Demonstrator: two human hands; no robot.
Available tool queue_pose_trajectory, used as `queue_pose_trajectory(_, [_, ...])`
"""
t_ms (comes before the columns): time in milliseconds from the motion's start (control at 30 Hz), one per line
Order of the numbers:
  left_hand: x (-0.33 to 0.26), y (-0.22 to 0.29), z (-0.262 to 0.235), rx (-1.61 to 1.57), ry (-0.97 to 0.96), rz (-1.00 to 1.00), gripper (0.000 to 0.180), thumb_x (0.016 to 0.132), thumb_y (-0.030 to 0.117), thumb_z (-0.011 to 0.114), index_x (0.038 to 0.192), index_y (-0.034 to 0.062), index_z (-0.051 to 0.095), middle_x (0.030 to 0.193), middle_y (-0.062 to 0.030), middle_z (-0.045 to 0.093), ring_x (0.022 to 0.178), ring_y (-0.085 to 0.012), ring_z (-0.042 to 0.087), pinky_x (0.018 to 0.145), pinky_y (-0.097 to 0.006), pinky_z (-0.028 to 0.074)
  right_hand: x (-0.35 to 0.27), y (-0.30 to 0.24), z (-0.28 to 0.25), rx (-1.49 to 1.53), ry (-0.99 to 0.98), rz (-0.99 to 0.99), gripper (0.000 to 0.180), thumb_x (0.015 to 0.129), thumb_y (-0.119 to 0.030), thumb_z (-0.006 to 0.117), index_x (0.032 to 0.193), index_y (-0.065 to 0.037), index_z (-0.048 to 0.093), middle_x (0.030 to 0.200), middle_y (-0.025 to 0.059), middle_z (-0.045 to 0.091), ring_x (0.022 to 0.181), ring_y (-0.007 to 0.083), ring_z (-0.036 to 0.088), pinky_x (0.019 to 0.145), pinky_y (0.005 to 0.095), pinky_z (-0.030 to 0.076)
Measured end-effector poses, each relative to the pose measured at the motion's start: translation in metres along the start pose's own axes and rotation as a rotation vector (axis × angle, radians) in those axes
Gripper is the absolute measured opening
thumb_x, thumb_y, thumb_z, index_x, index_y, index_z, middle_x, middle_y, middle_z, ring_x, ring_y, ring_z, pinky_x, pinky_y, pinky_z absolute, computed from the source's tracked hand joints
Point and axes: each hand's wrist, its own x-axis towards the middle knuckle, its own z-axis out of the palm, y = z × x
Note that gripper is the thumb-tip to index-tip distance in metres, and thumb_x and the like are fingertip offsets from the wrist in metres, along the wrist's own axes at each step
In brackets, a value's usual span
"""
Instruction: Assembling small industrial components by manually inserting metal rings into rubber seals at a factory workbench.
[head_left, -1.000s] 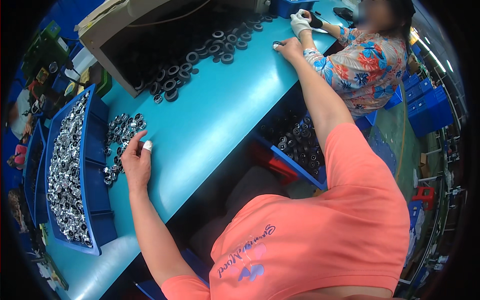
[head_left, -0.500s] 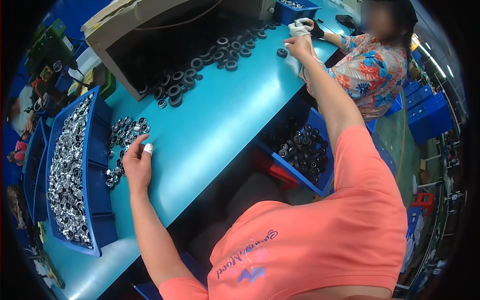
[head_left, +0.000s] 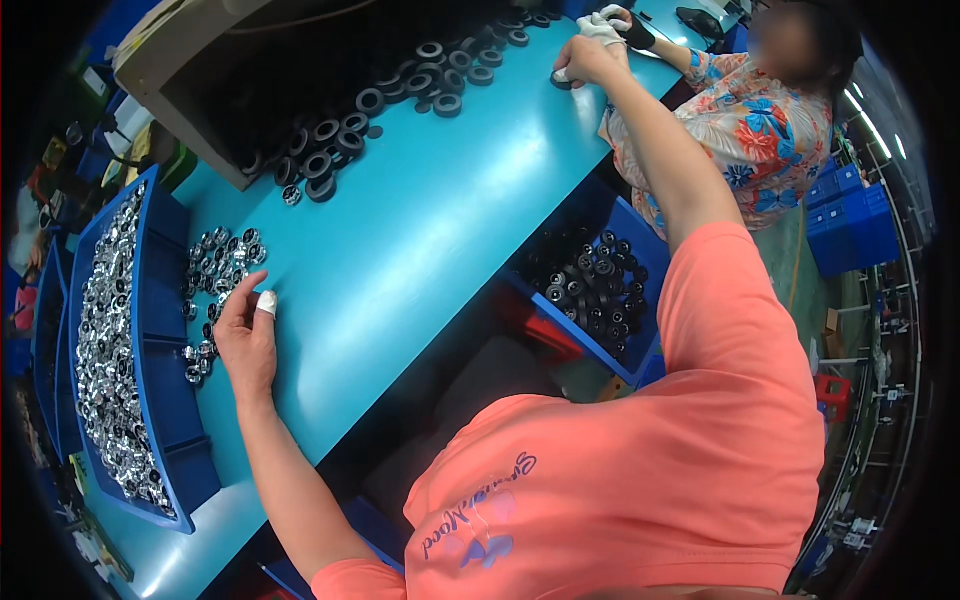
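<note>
My left hand (head_left: 247, 335) is over the table beside a loose group of small shiny silver-and-black round parts (head_left: 222, 262). Its fingers and thumb are apart, a white cover wraps the thumb tip, and I see nothing held. At the far right of the table, my stretched-out right hand (head_left: 590, 62) has its fingertips closed on a small black ring (head_left: 562, 82), partly hidden beneath them. Right behind that hand are a co-worker's white-gloved hands (head_left: 604, 26). More thick black rings (head_left: 430, 80) lie scattered along the back of the table.
A blue bin (head_left: 178, 400) heaped with shiny parts stands at the left. Below the table's front edge, another blue bin (head_left: 640, 222) holds black wheels. A dark-mouthed box-like housing (head_left: 185, 125) stands at the back. A co-worker in a flowered shirt (head_left: 755, 140) sits at the right.
My right hand has come down onto the lone black ring and its fingers have closed on it. My left hand stays by the shiny parts. The whole view has shifted slightly.
</note>
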Motion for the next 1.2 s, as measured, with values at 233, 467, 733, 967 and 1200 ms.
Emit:
queue_pose_trajectory(233, [0.001, 0.008, -0.001, 0.071, -0.004, 0.024, 0.028, 0.09, 0.005, 0.064, 0.117, 0.0067, 0.069, 0.076, 0.0041, 0.054, 0.07, -0.0057, 0.047, 0.064, -0.022, 0.04, 0.017, 0.012, 0.004, -0.064, 0.038, -0.101, 0.023, 0.072, -0.008, 0.074, 0.091, -0.017, 0.08, 0.085, 0.0084, 0.075, 0.076, 0.021, 0.073, 0.07, 0.0332, 0.058])
queue_pose_trajectory(467, [0.004, 0.005, -0.003, 0.042, -0.001, 0.02, 0.028, 0.089, 0.004, 0.063, 0.115, 0.0068, 0.07, 0.072, 0.0046, 0.052, 0.066, -0.006, 0.044, 0.061, -0.023, 0.037, 0.021, 0.036, 0.001, -0.225, 0.194, -0.065, 0.028, 0.077, -0.025, 0.072, 0.104, -0.026, 0.078, 0.113, 0.0101, 0.069, 0.109, 0.0237, 0.064, 0.096, 0.0404, 0.048])
queue_pose_trajectory(733, [0.005, 0.003, -0.005, 0.018, 0.009, 0.011, 0.028, 0.089, 0.004, 0.064, 0.115, 0.0074, 0.071, 0.072, 0.0051, 0.052, 0.066, -0.0059, 0.043, 0.061, -0.023, 0.037, 0.002, 0.024, 0.022, -0.009, -0.041, -0.117, 0.059, 0.072, -0.026, 0.082, 0.128, -0.019, 0.066, 0.101, 0.0088, 0.072, 0.104, 0.0242, 0.065, 0.093, 0.0346, 0.049])
queue_pose_trajectory(967, [0.008, 0.005, -0.002, 0.02, 0.014, 0.0, 0.028, 0.089, 0.005, 0.064, 0.116, 0.0067, 0.07, 0.076, 0.0049, 0.054, 0.069, -0.0052, 0.045, 0.062, -0.022, 0.037, 0.023, 0.042, 0.027, 0.729, -0.352, 0.094, 0.032, 0.1, -0.028, 0.053, 0.122, -0.006, 0.061, 0.09, 0.0104, 0.072, 0.07, 0.0182, 0.069, 0.061, 0.0291, 0.059])
queue_pose_trajectory(1200, [0.008, 0.006, -0.005, 0.034, -0.028, -0.04, 0.029, 0.092, 0.005, 0.063, 0.12, 0.0035, 0.067, 0.087, 0.0046, 0.06, 0.074, -0.0037, 0.048, 0.067, -0.019, 0.039, 0.015, 0.03, 0.018, 0.559, -0.429, 0.105, 0.037, 0.102, -0.023, 0.048, 0.139, -0.019, 0.052, 0.087, 0.0082, 0.072, 0.063, 0.0177, 0.069, 0.056, 0.0306, 0.06])
